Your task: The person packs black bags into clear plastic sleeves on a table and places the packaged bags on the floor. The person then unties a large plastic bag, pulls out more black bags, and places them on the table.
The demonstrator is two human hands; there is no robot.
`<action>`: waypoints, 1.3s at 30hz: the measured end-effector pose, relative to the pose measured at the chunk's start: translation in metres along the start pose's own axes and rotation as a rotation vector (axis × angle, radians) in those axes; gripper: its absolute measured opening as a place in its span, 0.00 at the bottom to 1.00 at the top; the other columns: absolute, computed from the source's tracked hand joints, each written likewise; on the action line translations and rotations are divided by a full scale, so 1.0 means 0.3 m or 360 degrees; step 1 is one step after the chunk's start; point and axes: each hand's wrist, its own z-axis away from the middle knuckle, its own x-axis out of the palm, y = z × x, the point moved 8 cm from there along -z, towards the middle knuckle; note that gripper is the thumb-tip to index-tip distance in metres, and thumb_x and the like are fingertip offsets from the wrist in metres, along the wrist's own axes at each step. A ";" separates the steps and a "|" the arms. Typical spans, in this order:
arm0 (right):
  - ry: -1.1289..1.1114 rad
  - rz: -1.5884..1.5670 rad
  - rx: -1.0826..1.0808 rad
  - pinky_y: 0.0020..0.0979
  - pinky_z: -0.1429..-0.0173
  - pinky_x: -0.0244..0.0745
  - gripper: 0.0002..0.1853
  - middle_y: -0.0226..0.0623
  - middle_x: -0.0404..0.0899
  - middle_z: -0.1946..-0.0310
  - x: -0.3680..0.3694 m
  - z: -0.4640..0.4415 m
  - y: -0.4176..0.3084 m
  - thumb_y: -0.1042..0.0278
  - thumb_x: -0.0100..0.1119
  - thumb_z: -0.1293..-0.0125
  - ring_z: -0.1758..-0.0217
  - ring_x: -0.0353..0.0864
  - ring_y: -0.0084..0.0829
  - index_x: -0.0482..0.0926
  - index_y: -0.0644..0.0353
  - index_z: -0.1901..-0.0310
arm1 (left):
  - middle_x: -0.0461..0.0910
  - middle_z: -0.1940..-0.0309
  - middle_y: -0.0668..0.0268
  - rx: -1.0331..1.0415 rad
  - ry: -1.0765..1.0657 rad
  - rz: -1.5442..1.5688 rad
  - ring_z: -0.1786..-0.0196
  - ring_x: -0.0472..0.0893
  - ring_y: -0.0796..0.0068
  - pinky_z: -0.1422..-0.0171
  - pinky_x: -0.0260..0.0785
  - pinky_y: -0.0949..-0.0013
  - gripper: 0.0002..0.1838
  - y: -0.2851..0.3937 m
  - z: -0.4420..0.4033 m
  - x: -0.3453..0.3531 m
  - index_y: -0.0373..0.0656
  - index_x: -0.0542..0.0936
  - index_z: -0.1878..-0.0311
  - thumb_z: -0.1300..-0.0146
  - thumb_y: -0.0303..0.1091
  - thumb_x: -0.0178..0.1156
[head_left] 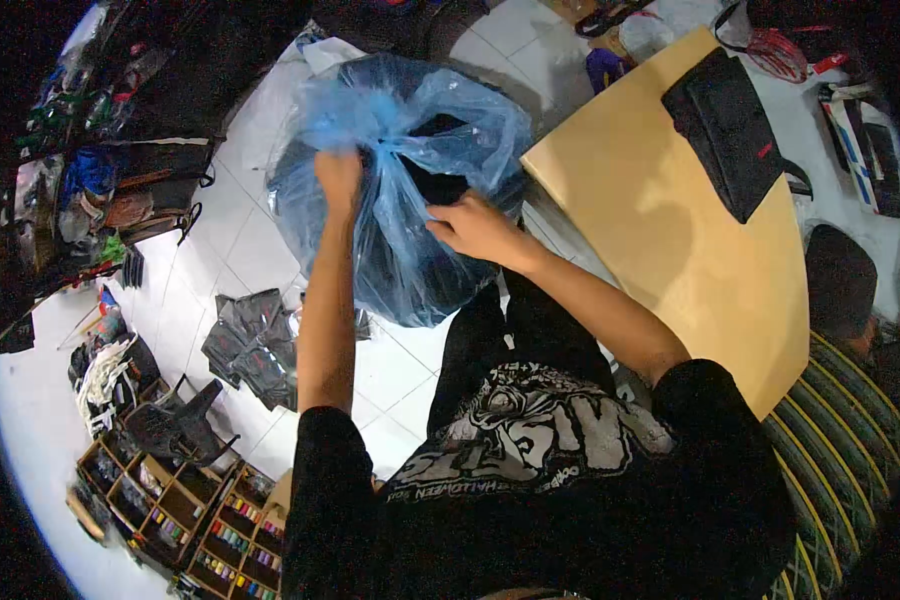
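Observation:
A big translucent blue plastic bag (pixel 420 275) stands on the floor in front of me, bulging with dark contents. Its top is gathered into a twisted bunch, and gaps at the right of the bunch show black material inside. My left hand (pixel 340 180) is closed on the plastic at the left of the bunch, slightly smeared by motion. On the right side of the gathering, my right hand (pixel 478 230) has its fingers curled on the plastic beside a gap, thumb toward the middle. Its fingertips are partly hidden.
A light wooden table (pixel 660 240) at right bears a black pouch (pixel 730 135). Packed dark items (pixel 255 345) lie on the white tiled floor. Thread spools fill a compartmented wooden rack (pixel 220 535) at lower left. Crowded shelves (pixel 120 190) line the left.

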 end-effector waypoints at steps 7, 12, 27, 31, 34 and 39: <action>0.0261 -0.0190 0.0052 0.40 0.60 0.75 0.08 0.48 0.81 0.65 -0.055 -0.119 0.054 0.67 0.56 0.39 0.64 0.81 0.47 0.81 0.62 0.64 | 0.80 0.79 0.52 -0.0553 -0.0084 -0.0194 0.75 0.78 0.55 0.65 0.69 0.58 0.29 0.017 -0.013 -0.047 0.33 0.79 0.76 0.31 0.48 0.44; 0.0793 -0.0152 0.0141 0.36 0.58 0.77 0.12 0.45 0.81 0.62 -0.148 -0.244 0.118 0.75 0.60 0.44 0.61 0.82 0.41 0.78 0.62 0.57 | 0.80 0.70 0.49 0.0133 -0.0041 -0.0196 0.64 0.79 0.50 0.56 0.70 0.56 0.10 0.284 0.108 -0.047 0.33 0.79 0.68 0.41 0.33 0.56; 0.0631 0.0048 0.0249 0.41 0.56 0.75 0.11 0.44 0.80 0.65 -0.075 -0.298 0.173 0.75 0.61 0.50 0.61 0.80 0.47 0.74 0.60 0.63 | 0.78 0.61 0.50 0.0437 -0.0836 -0.1172 0.58 0.79 0.51 0.54 0.73 0.54 0.09 0.180 0.071 0.154 0.40 0.73 0.58 0.42 0.30 0.53; 0.0813 0.0041 0.0091 0.41 0.58 0.74 0.09 0.44 0.80 0.66 -0.085 -0.303 0.146 0.73 0.59 0.49 0.63 0.79 0.47 0.79 0.58 0.63 | 0.77 0.65 0.54 0.0721 -0.0741 -0.1275 0.60 0.78 0.52 0.58 0.73 0.52 0.08 0.268 0.079 0.090 0.42 0.78 0.64 0.40 0.36 0.55; 0.0858 0.0013 0.0042 0.41 0.59 0.74 0.10 0.41 0.79 0.67 -0.086 -0.304 0.133 0.73 0.60 0.49 0.64 0.79 0.45 0.82 0.56 0.62 | 0.75 0.65 0.59 0.0914 -0.0703 -0.1283 0.57 0.75 0.56 0.58 0.70 0.56 0.08 0.282 0.087 0.076 0.42 0.80 0.68 0.44 0.37 0.58; 0.1111 0.0384 0.0009 0.41 0.54 0.67 0.09 0.33 0.77 0.72 -0.147 -0.253 0.026 0.70 0.63 0.50 0.62 0.78 0.36 0.81 0.52 0.64 | 0.79 0.65 0.51 0.0561 -0.0668 -0.0823 0.62 0.78 0.48 0.61 0.70 0.51 0.13 0.215 0.102 0.038 0.40 0.81 0.70 0.43 0.42 0.59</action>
